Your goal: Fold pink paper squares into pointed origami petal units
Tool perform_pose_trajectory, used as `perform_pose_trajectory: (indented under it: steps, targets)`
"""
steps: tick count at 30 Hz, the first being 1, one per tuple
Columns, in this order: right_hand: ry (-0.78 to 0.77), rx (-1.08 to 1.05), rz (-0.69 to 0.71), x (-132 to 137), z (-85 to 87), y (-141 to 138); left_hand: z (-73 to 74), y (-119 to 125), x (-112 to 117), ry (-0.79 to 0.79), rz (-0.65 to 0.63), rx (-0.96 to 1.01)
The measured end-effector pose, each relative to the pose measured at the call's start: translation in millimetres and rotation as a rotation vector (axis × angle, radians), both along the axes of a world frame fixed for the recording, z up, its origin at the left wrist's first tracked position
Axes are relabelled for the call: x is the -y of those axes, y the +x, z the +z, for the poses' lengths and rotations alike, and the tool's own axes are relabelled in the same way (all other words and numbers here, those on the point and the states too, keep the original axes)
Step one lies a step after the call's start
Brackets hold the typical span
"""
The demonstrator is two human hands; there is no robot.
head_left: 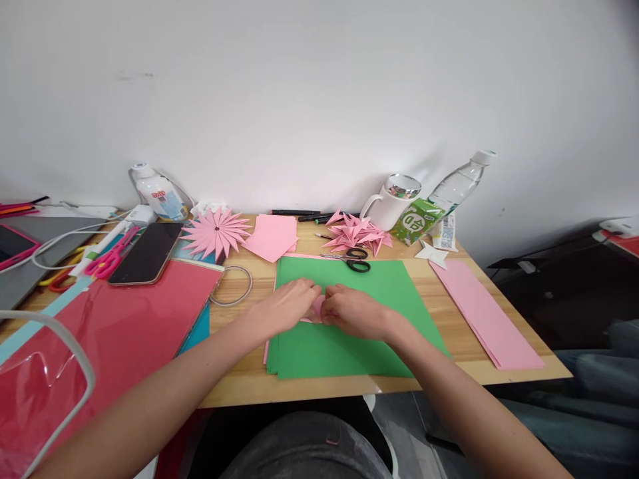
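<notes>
Watching by remote feed; dial centred on the small pink paper piece, 12 pointing up-frame.

Fingers: both sets look closed on the paper. Left hand comes in at 10 o'clock, right hand at 3. Neither is nearer; both touch it.

Key relation: the piece lies in the narrow gap between the fingertips. Its visible lower edge runs roughly 9 to 3; most of it is covered, so I cannot tell its long axis.

Beneath: green sheets on the worktop.

Outward: black-handled scissors near 1 o'clock, on the green; pink pointed pieces beyond them. Loose pink sheets at 11, pink paper wheel at 10. Pink strips at 3, well apart.
</notes>
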State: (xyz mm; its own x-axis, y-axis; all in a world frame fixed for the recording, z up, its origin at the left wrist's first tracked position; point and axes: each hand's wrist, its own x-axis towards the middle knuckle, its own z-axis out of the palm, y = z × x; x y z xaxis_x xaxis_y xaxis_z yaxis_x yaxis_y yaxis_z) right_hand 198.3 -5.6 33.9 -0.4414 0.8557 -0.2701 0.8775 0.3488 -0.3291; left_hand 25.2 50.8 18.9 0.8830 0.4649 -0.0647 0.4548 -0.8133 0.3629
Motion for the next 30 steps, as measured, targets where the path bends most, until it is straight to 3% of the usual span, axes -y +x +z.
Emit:
perform_pose_trajectory:
  steps: [11,17,21,25,30]
  targets:
    - [-0.105,0.181,-0.047,9.8,18.6,12.5,17.2,17.8,9.0,-0.027,0.108,-0.145]
    - [-0.138,0.220,-0.064,8.0,21.2,10.7,10.8,22.0,20.7,0.034,0.126,-0.077]
    - [-0.186,0.204,-0.112,7.6,21.4,11.2,5.5,13.1,10.4,-0.029,0.059,-0.054]
    - [-0.203,0.188,-0.127,8.0,22.1,13.2,13.9,2.9,-4.2,-0.131,-0.021,-0.115]
    - [-0.219,0.117,-0.134,9.8,20.0,17.4,20.6,-8.9,-13.6,-0.127,-0.043,-0.136]
